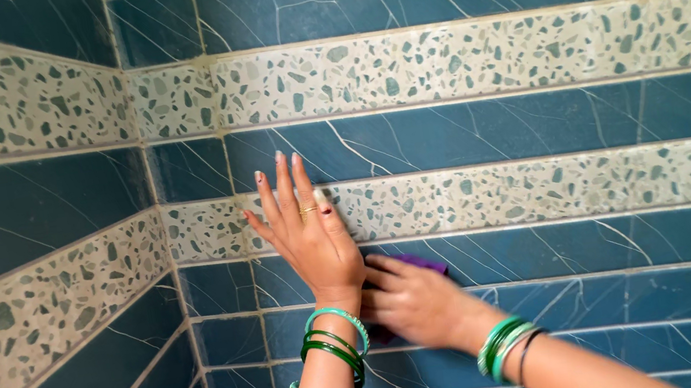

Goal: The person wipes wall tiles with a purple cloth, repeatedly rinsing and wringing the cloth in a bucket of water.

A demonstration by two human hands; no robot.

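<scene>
My left hand (304,231) lies flat against the tiled wall (489,129), fingers spread and pointing up, a gold ring on one finger and green bangles on the wrist. It rests across a speckled pale tile band (543,189) near the corner. Just below and to its right, my right hand (415,301) presses a purple cloth (423,262) onto a dark blue tile. Only the cloth's upper edge and a bit below the fingers show. Green bangles and a dark band circle that wrist too.
Two walls meet in a corner (157,211) at the left. Both carry alternating rows of dark blue veined tile and pale speckled tile. A second speckled band (480,58) runs higher up.
</scene>
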